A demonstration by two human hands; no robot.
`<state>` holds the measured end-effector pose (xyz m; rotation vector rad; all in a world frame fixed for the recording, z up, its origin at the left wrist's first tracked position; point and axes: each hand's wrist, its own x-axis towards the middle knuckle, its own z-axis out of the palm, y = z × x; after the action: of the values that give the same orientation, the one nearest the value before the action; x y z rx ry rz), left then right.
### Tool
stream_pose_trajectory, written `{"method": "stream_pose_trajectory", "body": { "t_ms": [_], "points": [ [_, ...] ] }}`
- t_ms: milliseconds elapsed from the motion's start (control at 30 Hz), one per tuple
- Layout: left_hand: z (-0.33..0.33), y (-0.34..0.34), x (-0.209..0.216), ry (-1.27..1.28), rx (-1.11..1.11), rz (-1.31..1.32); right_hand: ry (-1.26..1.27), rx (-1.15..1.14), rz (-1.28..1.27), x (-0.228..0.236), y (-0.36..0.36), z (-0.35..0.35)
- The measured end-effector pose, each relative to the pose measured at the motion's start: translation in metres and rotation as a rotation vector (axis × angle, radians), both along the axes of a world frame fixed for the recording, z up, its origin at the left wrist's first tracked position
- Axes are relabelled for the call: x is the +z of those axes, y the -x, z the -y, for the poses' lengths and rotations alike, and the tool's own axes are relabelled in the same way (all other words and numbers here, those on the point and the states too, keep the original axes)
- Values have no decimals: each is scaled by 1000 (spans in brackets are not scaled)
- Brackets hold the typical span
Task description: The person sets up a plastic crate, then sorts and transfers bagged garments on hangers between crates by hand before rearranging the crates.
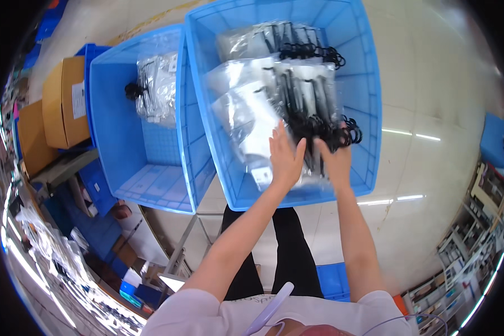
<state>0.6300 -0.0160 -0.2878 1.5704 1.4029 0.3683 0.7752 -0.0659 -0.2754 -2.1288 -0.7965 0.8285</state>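
Observation:
A large blue plastic crate (369,101) in front of me holds several clear plastic bags of black looped cords (302,95). My left hand (285,159) lies flat on the nearest bag, fingers spread. My right hand (336,159) presses beside it on the same pile, its fingers at the black cord loops (347,131) at the bag's edge. Whether either hand actually grips a bag cannot be told. Both forearms reach up from the lower edge.
A second blue crate (117,145) stands to the left, holding one clear bag with black cords (157,87). Cardboard boxes (61,101) lie further left. A metal frame (185,246) carries the crates. Shelving (465,269) shows at lower right, and a small blue bin (333,280) sits on the floor.

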Motion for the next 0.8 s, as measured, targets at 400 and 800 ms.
{"method": "stream_pose_trajectory", "body": {
  "t_ms": [400, 800],
  "points": [
    [30, 35, -162, 404, -670, -509, 621, 368, 150, -160, -15, 59],
    [-72, 171, -27, -330, -203, 69, 94, 753, 270, -62, 103, -122]
  ]
}}
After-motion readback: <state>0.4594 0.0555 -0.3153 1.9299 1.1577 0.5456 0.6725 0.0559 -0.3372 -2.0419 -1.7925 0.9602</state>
